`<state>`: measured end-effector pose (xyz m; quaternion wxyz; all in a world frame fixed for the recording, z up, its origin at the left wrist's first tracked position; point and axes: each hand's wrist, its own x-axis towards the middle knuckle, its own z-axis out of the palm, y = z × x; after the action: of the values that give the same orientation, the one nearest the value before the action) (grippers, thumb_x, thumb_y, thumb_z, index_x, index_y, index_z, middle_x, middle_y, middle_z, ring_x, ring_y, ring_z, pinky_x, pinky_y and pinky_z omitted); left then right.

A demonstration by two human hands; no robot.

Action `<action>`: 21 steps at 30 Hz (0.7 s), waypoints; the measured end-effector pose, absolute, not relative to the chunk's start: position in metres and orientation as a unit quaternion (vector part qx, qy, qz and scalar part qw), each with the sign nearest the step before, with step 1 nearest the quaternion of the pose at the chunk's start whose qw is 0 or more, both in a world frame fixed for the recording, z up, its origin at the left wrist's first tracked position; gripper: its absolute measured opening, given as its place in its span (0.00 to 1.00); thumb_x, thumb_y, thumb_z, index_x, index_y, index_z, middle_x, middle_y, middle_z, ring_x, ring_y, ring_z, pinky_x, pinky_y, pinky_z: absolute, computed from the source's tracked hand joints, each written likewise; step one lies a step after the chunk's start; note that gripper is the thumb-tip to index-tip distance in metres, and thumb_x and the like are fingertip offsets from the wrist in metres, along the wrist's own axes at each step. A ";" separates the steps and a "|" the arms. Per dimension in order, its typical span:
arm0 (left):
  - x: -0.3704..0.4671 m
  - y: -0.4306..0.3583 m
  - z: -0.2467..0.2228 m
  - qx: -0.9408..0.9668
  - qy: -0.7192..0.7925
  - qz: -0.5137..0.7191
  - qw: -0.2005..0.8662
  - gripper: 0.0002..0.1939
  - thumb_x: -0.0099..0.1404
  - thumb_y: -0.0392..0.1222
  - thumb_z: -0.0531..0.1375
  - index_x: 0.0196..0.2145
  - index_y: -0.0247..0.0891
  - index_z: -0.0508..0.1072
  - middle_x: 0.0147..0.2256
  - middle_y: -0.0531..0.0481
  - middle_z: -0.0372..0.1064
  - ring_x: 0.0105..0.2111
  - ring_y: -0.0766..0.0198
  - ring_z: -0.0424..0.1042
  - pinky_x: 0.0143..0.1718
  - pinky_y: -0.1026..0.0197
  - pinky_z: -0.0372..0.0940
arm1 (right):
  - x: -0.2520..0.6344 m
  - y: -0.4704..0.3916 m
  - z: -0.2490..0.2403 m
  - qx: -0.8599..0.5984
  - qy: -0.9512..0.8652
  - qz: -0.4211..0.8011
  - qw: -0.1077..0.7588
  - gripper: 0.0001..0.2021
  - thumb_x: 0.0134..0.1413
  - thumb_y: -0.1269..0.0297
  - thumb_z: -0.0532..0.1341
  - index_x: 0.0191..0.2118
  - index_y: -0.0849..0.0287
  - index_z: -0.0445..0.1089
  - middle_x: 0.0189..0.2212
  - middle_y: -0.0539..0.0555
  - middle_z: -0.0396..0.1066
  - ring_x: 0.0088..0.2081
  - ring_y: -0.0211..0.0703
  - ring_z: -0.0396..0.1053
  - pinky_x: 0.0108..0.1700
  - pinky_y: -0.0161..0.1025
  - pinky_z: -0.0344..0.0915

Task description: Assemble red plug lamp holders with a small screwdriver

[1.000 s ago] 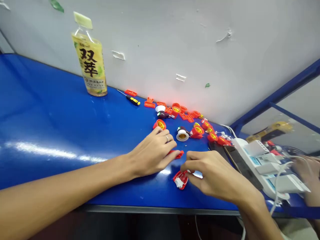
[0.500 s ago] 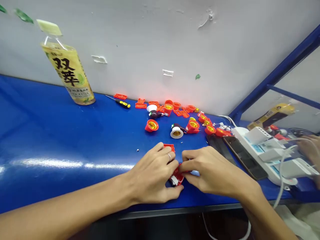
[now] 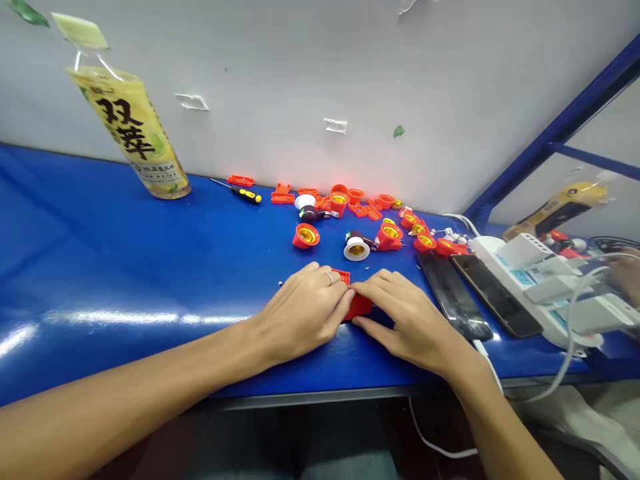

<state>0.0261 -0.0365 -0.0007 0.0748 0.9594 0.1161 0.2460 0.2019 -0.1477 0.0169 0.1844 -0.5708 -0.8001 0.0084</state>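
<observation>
Between my two hands a red plastic piece [image 3: 359,307] rests low over the blue table [image 3: 190,253]. The closed fingers of my left hand [image 3: 310,307] grip it from the left and cover much of it. From the right, my right hand [image 3: 400,313] pinches it with thumb and fingers. Another red part [image 3: 343,275] shows just beyond my left fingers. Farther back lie a red socket with a gold inside [image 3: 306,235], a white-rimmed socket [image 3: 357,249] and a red socket with prongs [image 3: 389,237].
A tilted-looking drink bottle [image 3: 135,133] and a screwdriver [image 3: 245,194] are at the back left. Two phones [image 3: 495,293] lie beside a white power strip [image 3: 530,293] with chargers and cables on the right. Part of another person's hand shows at the far right edge.
Both hands have shifted slightly up in the view. The piece between them now shows a plain red surface, where a white part and wires showed before. The camera view has tilted down a little.
</observation>
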 end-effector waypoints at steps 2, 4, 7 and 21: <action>0.026 -0.035 0.001 0.958 0.147 0.232 0.086 0.20 0.76 0.36 0.47 0.28 0.35 0.71 0.28 0.46 0.71 0.29 0.58 0.66 0.34 0.54 0.55 | 0.204 -0.146 0.014 -0.551 -0.810 -0.008 0.199 0.13 0.64 0.64 0.63 0.51 0.62 0.68 0.45 0.58 0.74 0.45 0.49 0.69 0.50 0.50 0.67; 0.027 -0.034 0.003 0.951 0.177 0.221 0.120 0.20 0.76 0.37 0.47 0.27 0.36 0.69 0.27 0.48 0.70 0.28 0.59 0.65 0.34 0.55 0.55 | 0.205 -0.145 0.011 -0.531 -0.818 -0.029 0.220 0.12 0.65 0.65 0.62 0.52 0.63 0.68 0.45 0.59 0.74 0.46 0.48 0.70 0.49 0.48 0.66; 0.027 -0.032 0.009 0.939 0.203 0.223 0.167 0.22 0.77 0.38 0.46 0.24 0.37 0.64 0.25 0.50 0.68 0.27 0.61 0.63 0.35 0.56 0.55 | 0.207 -0.146 0.010 -0.527 -0.814 -0.034 0.243 0.12 0.67 0.66 0.59 0.53 0.62 0.68 0.43 0.58 0.75 0.43 0.47 0.70 0.46 0.45 0.65; 0.015 -0.015 0.010 0.942 0.129 0.303 0.067 0.11 0.66 0.35 0.54 0.31 0.34 0.75 0.30 0.46 0.71 0.34 0.57 0.68 0.39 0.52 0.58 | 0.210 -0.150 0.014 -0.578 -0.770 0.031 0.270 0.13 0.71 0.66 0.55 0.56 0.57 0.70 0.44 0.54 0.76 0.43 0.42 0.70 0.48 0.41 0.66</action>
<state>0.0152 -0.0152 0.0098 0.0665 0.9420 0.1289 0.3028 0.2098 -0.1502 0.0143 0.2705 -0.5775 -0.7696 0.0310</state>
